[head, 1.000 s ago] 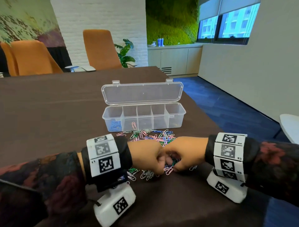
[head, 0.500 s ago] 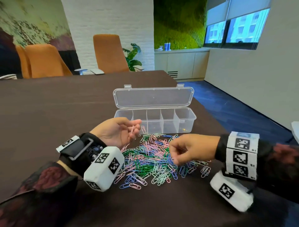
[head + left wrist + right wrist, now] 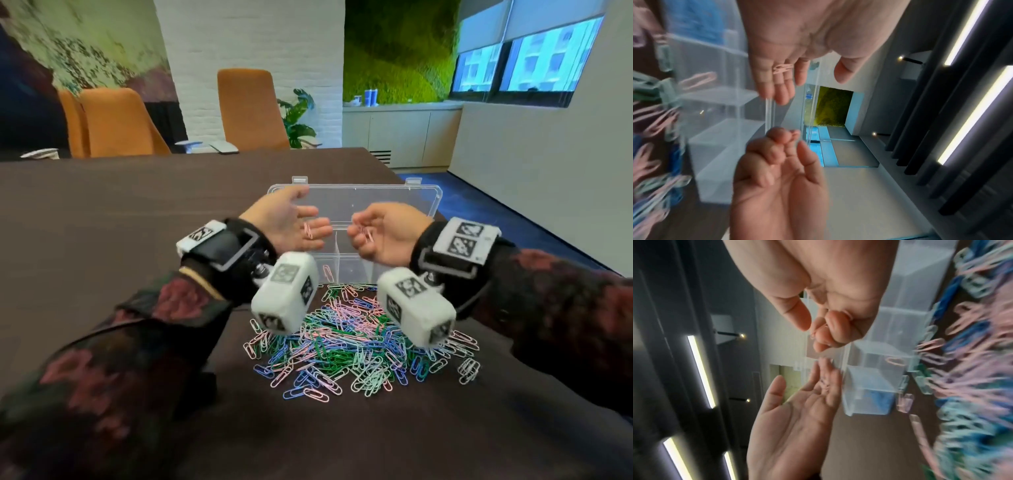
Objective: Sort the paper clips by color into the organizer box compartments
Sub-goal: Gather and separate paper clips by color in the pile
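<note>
A clear organizer box (image 3: pixel 346 263) stands open on the brown table, its lid (image 3: pixel 387 202) tipped back. Blue clips (image 3: pixel 875 397) fill its left end compartment and a pink clip (image 3: pixel 894 361) lies in the one beside it. Both hands hover palm up over the box. My left hand (image 3: pixel 308 212) is flat, with pink paper clips (image 3: pixel 308 230) lying loose on its straight fingers (image 3: pixel 777 87). My right hand (image 3: pixel 356 228) faces it a short gap away, its fingers (image 3: pixel 830 331) curled round more pink paper clips (image 3: pixel 368 235). A mixed pile of clips (image 3: pixel 359 346) lies in front of the box.
The pile holds pink, blue, green and pale clips spread toward the table's near edge. Orange chairs (image 3: pixel 250 109) stand at the far side of the table (image 3: pixel 102 222). The table's right edge drops to blue carpet (image 3: pixel 513 219).
Both hands rose from the clip pile to above the box. The left palm turned fully up and flat; the right hand left the pile with pink clips and turned palm up.
</note>
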Demonstrator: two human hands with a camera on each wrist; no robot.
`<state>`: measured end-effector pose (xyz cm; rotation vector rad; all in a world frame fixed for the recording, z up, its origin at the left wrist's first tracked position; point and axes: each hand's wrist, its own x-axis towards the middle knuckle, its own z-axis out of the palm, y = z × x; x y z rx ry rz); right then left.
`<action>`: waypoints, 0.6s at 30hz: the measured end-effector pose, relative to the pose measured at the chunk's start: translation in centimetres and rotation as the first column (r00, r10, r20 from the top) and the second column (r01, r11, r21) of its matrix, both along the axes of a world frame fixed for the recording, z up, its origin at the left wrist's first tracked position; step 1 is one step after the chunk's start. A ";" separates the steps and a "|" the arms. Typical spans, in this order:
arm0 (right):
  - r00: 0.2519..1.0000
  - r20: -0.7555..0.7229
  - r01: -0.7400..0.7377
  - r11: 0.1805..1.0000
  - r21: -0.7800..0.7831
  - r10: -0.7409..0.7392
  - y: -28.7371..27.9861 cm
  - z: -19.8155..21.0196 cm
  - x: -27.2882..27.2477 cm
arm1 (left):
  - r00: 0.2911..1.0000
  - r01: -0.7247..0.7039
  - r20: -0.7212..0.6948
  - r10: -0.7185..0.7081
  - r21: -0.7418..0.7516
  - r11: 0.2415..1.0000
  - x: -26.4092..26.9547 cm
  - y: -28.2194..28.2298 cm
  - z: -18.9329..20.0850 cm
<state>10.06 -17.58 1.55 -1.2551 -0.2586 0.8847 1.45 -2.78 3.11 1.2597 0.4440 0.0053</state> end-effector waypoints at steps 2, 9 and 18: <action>0.999 -0.019 0.040 0.998 0.049 -0.039 1.3 1.3 0.4 | 1.000 -0.003 -0.024 0.005 0.063 0.998 0.8 0.5 1.0; 0.993 -0.065 0.109 0.988 0.106 -0.103 4.9 1.1 1.3 | 0.989 -0.045 0.137 0.047 -0.019 0.999 -0.2 3.4 0.4; 0.973 0.189 0.127 0.990 0.054 -0.135 6.4 -0.8 1.1 | 0.947 -0.186 0.280 0.155 0.087 0.979 -3.4 8.5 -4.3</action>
